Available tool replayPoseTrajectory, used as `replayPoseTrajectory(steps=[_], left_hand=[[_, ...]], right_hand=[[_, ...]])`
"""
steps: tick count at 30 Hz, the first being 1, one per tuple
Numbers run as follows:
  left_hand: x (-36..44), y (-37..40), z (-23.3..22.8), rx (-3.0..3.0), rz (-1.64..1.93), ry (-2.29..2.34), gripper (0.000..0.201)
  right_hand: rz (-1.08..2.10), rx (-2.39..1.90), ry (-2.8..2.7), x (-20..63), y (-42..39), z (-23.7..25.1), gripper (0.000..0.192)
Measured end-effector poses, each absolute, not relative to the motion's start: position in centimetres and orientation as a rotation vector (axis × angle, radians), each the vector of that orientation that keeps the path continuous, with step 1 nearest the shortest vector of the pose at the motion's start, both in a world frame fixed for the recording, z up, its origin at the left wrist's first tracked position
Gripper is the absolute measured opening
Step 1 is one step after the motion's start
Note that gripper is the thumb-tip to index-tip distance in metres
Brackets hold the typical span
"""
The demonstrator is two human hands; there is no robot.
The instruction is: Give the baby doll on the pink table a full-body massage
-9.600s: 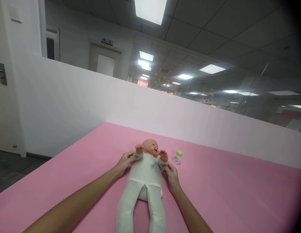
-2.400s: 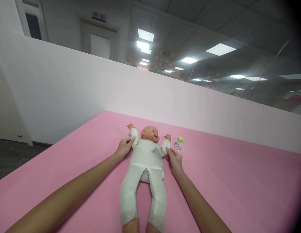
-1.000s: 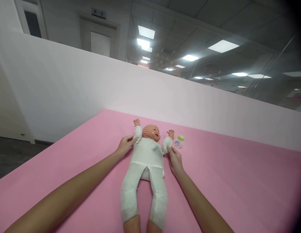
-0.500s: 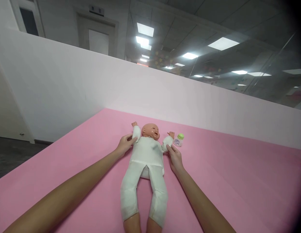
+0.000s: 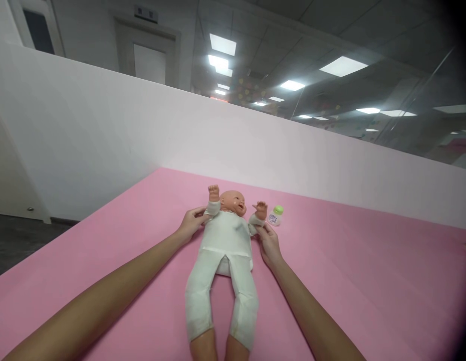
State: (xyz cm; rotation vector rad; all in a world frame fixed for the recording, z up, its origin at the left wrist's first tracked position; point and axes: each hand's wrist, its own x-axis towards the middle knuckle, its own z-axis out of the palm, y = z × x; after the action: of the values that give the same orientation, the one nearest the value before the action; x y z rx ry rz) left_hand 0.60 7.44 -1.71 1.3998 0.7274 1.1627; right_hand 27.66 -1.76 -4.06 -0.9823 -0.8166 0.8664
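A baby doll with a bald, flesh-toned plastic head and a white cloth body [image 5: 226, 235] lies on its back on a smooth pink desk [image 5: 353, 281], head towards the far edge, its bare lower legs running out of sight at the bottom. Just beyond its head, a low white wall [image 5: 240, 138] rises along that far edge. On the left, the desk's side edge slants away well apart from the doll, with dark flooring [image 5: 20, 243] past it. To the right, a small clear bottle with a lime-green cap [image 5: 275, 216] stands near the doll's raised hand, and broad pink surface stretches on beyond.

The left hand [image 5: 193, 223] and the right hand [image 5: 269, 242] each grip one of the doll's white sleeves, thumbs on top, other fingers partly hidden. Both forearms reach forward from the lower corners, angling inward, and the doll's arms point upward.
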Motion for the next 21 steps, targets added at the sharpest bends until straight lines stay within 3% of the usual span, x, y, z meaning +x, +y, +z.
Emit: replayPoseTrajectory(steps=[21], left_hand=[[0.52, 7.61, -1.87, 1.417, 1.151, 0.720, 0.048]], right_hand=[[0.877, -0.975, -0.840, 27.78, -1.67, -4.37, 0.030]])
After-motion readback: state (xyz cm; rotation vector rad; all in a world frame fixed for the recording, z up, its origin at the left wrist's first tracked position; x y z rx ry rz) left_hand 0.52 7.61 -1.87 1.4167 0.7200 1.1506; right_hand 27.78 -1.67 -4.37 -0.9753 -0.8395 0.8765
